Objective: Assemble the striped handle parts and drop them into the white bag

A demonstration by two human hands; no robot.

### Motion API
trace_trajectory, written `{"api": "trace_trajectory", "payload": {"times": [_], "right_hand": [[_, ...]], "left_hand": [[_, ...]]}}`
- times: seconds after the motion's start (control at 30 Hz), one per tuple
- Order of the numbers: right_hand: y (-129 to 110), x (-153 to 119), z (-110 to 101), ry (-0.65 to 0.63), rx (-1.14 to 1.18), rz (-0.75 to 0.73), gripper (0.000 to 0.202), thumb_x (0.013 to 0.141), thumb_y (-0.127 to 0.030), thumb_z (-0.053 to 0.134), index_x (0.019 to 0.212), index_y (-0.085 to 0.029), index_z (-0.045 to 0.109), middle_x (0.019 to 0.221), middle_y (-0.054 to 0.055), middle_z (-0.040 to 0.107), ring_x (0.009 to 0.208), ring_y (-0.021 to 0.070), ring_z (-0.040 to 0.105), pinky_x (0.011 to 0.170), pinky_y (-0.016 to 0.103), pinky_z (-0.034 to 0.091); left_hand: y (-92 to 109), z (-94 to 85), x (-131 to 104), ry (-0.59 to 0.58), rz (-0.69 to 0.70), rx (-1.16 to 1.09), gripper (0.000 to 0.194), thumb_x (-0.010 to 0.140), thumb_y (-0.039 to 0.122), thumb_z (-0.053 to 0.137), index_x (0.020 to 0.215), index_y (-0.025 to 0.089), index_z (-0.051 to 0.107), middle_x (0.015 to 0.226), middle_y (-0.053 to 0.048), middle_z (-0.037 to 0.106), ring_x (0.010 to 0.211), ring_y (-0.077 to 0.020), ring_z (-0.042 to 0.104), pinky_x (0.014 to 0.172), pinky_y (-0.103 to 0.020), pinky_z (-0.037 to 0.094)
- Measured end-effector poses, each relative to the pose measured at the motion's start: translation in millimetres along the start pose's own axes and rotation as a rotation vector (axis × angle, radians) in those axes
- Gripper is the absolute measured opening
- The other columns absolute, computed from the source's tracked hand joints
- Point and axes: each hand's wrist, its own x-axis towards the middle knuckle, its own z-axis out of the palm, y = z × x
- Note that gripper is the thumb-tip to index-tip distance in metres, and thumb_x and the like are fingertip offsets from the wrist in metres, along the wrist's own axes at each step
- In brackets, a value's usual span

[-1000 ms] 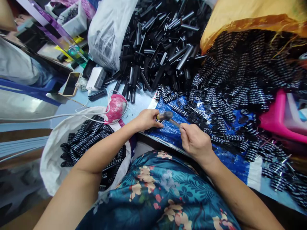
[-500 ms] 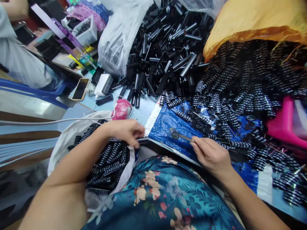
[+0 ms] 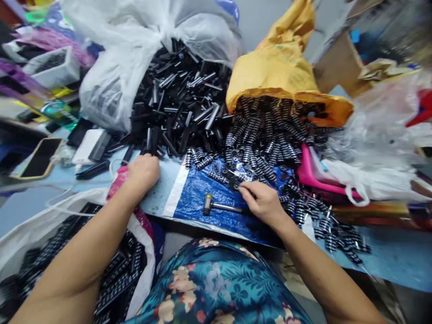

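Black tubes [image 3: 184, 101] on a light-blue tabletop [image 3: 165, 180] (grey wall [image 3: 259, 18] behind)

Left hand [image 3: 144, 172] now at near edge of plain black tubes [image 3: 182, 108], moved from above white bag [image 3: 140, 234]. Hammer [image 3: 220, 206], previously raised, lies on blue sheet [image 3: 192, 193]. Right hand [image 3: 263, 202] has shifted to small black discs [image 3: 236, 184]; fingertip contact seems likely, though blurred.
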Motion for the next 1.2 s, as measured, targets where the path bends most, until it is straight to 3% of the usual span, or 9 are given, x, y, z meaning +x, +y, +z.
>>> {"api": "trace_trajectory", "payload": {"times": [0.17, 0.3, 0.4, 0.5, 0.63, 0.73, 0.87, 1.0, 1.2], "right_hand": [[60.5, 67.9, -9.8, 0.261, -0.119, 0.350, 0.021, 0.102, -0.037, 0.047, 0.099, -0.020, 0.058, 0.083, 0.005, 0.067, 0.071, 0.0245, 0.066, 0.070, 0.033, 0.051], [93.7, 120.8, 3.0, 0.192, -0.308, 0.576, 0.032, 0.093, -0.040, 0.065, 0.111, -0.017, 0.052, 0.084, 0.010, 0.067, 0.083, 0.0353, 0.066, 0.081, 0.043, 0.051], [104.5, 135.1, 9.4, 0.139, -0.356, 0.652, 0.037, 0.086, -0.032, 0.072, 0.112, -0.017, 0.052, 0.082, 0.010, 0.066, 0.084, 0.0373, 0.065, 0.082, 0.046, 0.051], [106.9, 127.1, 4.5, 0.201, -0.261, 0.622, 0.032, 0.082, -0.029, 0.068, 0.108, -0.018, 0.051, 0.078, 0.004, 0.065, 0.079, 0.0320, 0.066, 0.082, 0.042, 0.052], [89.1, 89.5, -12.9, 0.260, 0.034, 0.488, 0.029, 0.087, -0.041, 0.060, 0.106, -0.021, 0.053, 0.086, 0.003, 0.063, 0.070, 0.0223, 0.064, 0.069, 0.033, 0.053], [61.0, 50.3, -19.8, 0.321, 0.291, 0.441, 0.035, 0.091, -0.051, 0.062, 0.108, -0.021, 0.056, 0.098, 0.004, 0.062, 0.072, 0.0201, 0.064, 0.063, 0.030, 0.053], [23.2, 15.9, -7.5, 0.436, 0.559, 0.533, 0.039, 0.093, -0.057, 0.069, 0.107, -0.021, 0.063, 0.080, 0.001, 0.059, 0.063, 0.0185, 0.058, 0.057, 0.029, 0.051], [-4.2, 18.0, 14.3, 0.617, 0.854, 0.688, 0.054, 0.088, -0.074, 0.068, 0.100, -0.022, 0.059, 0.082, 0.001, 0.056, 0.067, 0.0187, 0.056, 0.058, 0.028, 0.050], [-40.7, 22.4, 27.1, 0.346, 1.416, 0.881, 0.059, 0.087, -0.077, 0.070, 0.104, -0.023, 0.055, 0.071, -0.005, 0.045, 0.050, 0.0127, 0.041, 0.047, 0.022, 0.041]], "left_hand": [[-5.2, -11.8, 0.3, -0.049, -0.106, 0.039, 0.023, 0.088, 0.023, 0.048, 0.078, 0.011, 0.066, 0.073, -0.011, 0.056, 0.074, -0.0279, 0.060, 0.065, -0.033, 0.037], [-8.1, -24.8, -19.9, -0.004, -0.214, -0.033, 0.030, 0.088, 0.034, 0.049, 0.088, 0.016, 0.073, 0.076, -0.012, 0.063, 0.074, -0.0301, 0.061, 0.062, -0.032, 0.032], [-9.3, -20.3, -37.7, 0.109, -0.287, -0.341, 0.031, 0.083, 0.039, 0.055, 0.093, 0.016, 0.074, 0.071, -0.008, 0.064, 0.067, -0.0244, 0.058, 0.059, -0.030, 0.032], [-2.4, -10.4, -52.6, 0.146, -0.312, -0.951, 0.036, 0.074, 0.043, 0.064, 0.096, 0.016, 0.068, 0.058, -0.002, 0.059, 0.052, -0.0170, 0.051, 0.052, -0.027, 0.036], [21.4, -8.1, -63.4, 0.042, -0.466, -1.693, 0.040, 0.062, 0.039, 0.073, 0.092, 0.016, 0.060, 0.079, -0.007, 0.072, 0.063, -0.0182, 0.065, 0.058, -0.026, 0.050], [46.8, -9.8, -65.2, -0.051, -0.566, -1.970, 0.034, 0.066, 0.036, 0.073, 0.084, 0.015, 0.054, 0.088, -0.006, 0.073, 0.057, -0.0117, 0.061, 0.051, -0.021, 0.045], [89.2, -5.2, -66.3, -0.083, -0.554, -1.991, 0.046, 0.063, 0.023, 0.077, 0.097, 0.019, 0.047, 0.077, 0.002, 0.069, 0.043, -0.0072, 0.049, 0.042, -0.017, 0.033], [125.6, 0.5, -75.7, -0.225, -0.425, -1.999, 0.050, 0.069, 0.031, 0.077, 0.107, 0.017, 0.048, 0.071, 0.002, 0.065, 0.045, -0.0079, 0.049, 0.044, -0.018, 0.034], [144.7, 9.9, -93.6, -0.252, -0.288, -1.962, 0.041, 0.081, 0.040, 0.070, 0.106, 0.019, 0.046, 0.071, 0.004, 0.062, 0.043, -0.0052, 0.044, 0.048, -0.018, 0.033]]}}
